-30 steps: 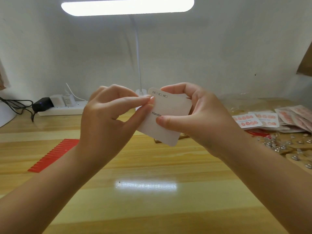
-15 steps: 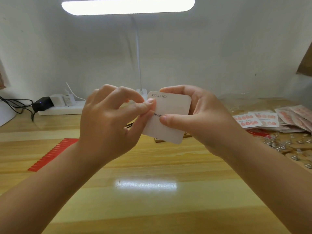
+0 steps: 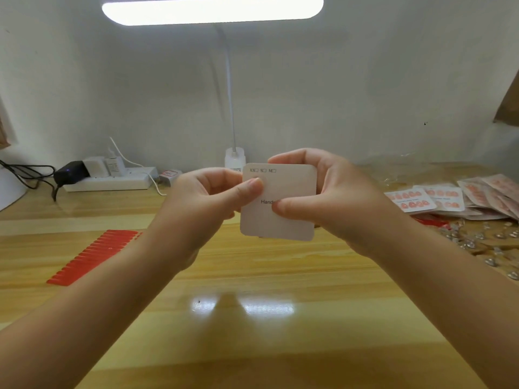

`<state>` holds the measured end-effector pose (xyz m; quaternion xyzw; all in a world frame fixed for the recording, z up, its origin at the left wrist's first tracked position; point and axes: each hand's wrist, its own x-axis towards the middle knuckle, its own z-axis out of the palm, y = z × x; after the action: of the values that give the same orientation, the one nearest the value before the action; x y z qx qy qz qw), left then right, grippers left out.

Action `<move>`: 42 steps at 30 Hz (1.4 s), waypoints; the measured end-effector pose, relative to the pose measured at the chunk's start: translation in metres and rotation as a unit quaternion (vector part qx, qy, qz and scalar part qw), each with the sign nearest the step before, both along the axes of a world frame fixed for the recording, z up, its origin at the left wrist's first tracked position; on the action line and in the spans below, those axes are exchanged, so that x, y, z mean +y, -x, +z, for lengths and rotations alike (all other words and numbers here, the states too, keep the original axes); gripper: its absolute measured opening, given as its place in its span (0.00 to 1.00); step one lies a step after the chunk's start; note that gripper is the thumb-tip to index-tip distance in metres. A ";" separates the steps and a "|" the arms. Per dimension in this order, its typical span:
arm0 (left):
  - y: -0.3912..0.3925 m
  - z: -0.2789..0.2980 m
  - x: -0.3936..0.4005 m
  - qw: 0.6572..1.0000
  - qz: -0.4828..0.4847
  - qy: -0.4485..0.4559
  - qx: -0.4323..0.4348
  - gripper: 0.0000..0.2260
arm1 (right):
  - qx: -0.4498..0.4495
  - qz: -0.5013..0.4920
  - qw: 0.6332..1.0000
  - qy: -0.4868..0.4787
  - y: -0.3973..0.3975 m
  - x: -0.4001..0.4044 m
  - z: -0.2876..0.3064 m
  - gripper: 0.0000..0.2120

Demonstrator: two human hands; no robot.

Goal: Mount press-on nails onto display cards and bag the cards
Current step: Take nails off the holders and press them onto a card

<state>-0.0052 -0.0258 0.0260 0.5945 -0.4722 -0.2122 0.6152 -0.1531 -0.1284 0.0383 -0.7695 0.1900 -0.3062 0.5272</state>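
- white display card (image 3: 280, 214) held upright above the wooden table (image 3: 252, 346), mid-scene, printed side toward camera, small size boxes along its top edge, partial word "hand" in the middle
- left hand (image 3: 202, 211) pinches the card's left edge, thumb (image 3: 247, 189) flat on the front face, other fingers behind and hidden
- right hand (image 3: 334, 197) clamps the card's right side, thumb on the front near the middle, fingers curled over the top right corner and round the back
- both hands close together, card between them, clear of the table surface
- cannot tell if any nails are on the card's hidden side
- red strip of press-on nails (image 3: 92, 256) lies flat on the table at left, well apart from the hands
- bagged cards (image 3: 438, 197) with orange nails piled on the far right of the table, overlapping each other
- small shiny loose bits (image 3: 477, 242) scattered on the table near right of that pile, too small to identify
- white desk lamp (image 3: 213, 9) lit overhead, its base behind the card at the far edge
- white power strip (image 3: 109, 181) with plugs and a black adapter at far left by the wall
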 end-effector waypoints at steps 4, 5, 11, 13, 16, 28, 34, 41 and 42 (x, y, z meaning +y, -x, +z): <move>-0.002 -0.005 -0.002 1.000 0.006 -0.023 -0.009 0.06 | 0.037 -0.010 0.999 0.024 -0.002 0.000 -0.004 0.23; -0.003 -0.006 -0.003 1.000 0.005 -0.026 0.001 0.06 | 0.051 -0.012 0.998 0.031 -0.003 0.000 -0.006 0.22; -0.016 -0.015 -0.011 0.995 -0.009 -0.104 0.006 0.09 | 0.118 -0.007 0.992 0.034 -0.008 -0.006 -0.017 0.22; -0.021 -0.020 -0.013 0.990 -0.002 -0.141 -0.018 0.08 | 0.135 -0.017 0.990 0.041 -0.009 -0.008 -0.022 0.23; -0.027 -0.031 -0.018 0.985 0.004 -0.163 -0.060 0.08 | 0.162 -0.034 0.984 0.070 -0.011 -0.015 -0.033 0.21; -0.027 -0.068 -0.023 0.845 0.082 -0.251 -0.465 0.13 | 0.287 -0.008 0.943 0.165 -0.016 -0.042 -0.079 0.24; -0.028 -0.072 -0.023 0.882 0.104 -0.174 -0.425 0.13 | 0.221 -0.020 0.966 0.136 -0.016 -0.048 -0.083 0.13; -0.039 -0.087 -0.042 0.925 0.060 -0.201 -0.317 0.23 | 0.158 -0.158 0.957 0.187 -0.026 -0.053 -0.095 0.06; -0.039 -0.089 -0.044 0.932 0.030 -0.210 -0.296 0.26 | 0.163 -0.171 0.951 0.201 -0.028 -0.053 -0.097 0.07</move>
<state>0.0341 -0.0699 -0.0630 0.7598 -0.5594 -0.1022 0.3153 -0.1253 -0.1814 -0.0586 -0.8551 0.3368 -0.2937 0.2630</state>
